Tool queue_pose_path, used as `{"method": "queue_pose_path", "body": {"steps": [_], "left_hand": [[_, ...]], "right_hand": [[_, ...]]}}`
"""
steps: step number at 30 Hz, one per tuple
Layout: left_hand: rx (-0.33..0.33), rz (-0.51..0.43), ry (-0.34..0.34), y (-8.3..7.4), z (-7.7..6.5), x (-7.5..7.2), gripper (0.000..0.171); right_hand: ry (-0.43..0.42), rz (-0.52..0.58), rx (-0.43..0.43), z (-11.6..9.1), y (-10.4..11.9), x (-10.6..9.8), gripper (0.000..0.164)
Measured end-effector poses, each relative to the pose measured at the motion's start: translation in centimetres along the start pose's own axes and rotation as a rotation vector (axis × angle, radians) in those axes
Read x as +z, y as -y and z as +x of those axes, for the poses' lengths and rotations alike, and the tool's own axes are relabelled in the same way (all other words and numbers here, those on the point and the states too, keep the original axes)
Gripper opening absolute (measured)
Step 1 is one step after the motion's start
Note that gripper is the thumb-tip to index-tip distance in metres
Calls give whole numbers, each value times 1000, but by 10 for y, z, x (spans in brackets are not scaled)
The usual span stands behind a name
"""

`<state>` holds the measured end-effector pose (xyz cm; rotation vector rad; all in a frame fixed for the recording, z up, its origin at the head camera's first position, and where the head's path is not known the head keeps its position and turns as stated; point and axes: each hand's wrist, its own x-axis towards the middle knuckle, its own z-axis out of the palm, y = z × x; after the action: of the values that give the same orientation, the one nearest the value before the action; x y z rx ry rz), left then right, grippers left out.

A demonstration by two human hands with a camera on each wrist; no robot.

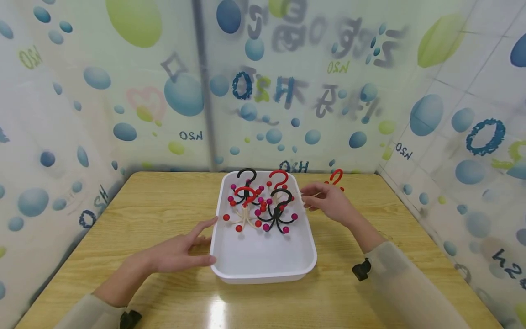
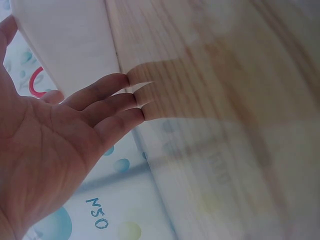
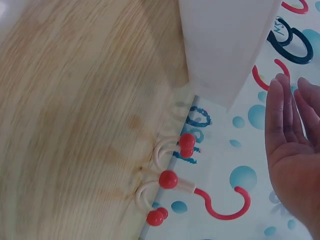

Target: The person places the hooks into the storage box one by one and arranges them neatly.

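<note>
A white rectangular tray stands on the table. In its far half are several octopus-like hooked pieces with ball-tipped legs: black ones with magenta balls, and pale ones with red hooks and red balls. At the tray's left side, my left hand has its fingers spread, thumb tip and index fingertip at the rim. My right hand is by the far right rim. In the right wrist view its fingers look nearly straight, with nothing between them. Beyond it, another pale hooked piece stands on the table.
The wooden table reaches back to a wall sheet printed with blue and green ovals. More of this patterned sheet hangs along the left and right sides. A dark clip-like item is at the right sleeve.
</note>
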<state>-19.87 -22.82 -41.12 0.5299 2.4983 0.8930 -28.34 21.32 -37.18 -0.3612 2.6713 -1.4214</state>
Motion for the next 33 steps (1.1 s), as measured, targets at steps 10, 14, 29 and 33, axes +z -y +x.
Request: {"method": "queue_pose_path", "body": {"steps": [10, 14, 29, 33], "left_hand": [[14, 3, 5, 3, 0, 1, 102], [17, 4, 6, 2, 1, 0, 102], [35, 6, 2, 3, 2, -2, 100], [34, 5, 4, 2, 2, -1, 100]], "right_hand": [[-44, 2, -1, -14, -23, -33, 39], [-91, -10, -8, -18, -32, -55, 41], [-213, 37, 33, 9, -63, -98, 52], [-228, 54, 37, 24, -72, -96, 54]]}}
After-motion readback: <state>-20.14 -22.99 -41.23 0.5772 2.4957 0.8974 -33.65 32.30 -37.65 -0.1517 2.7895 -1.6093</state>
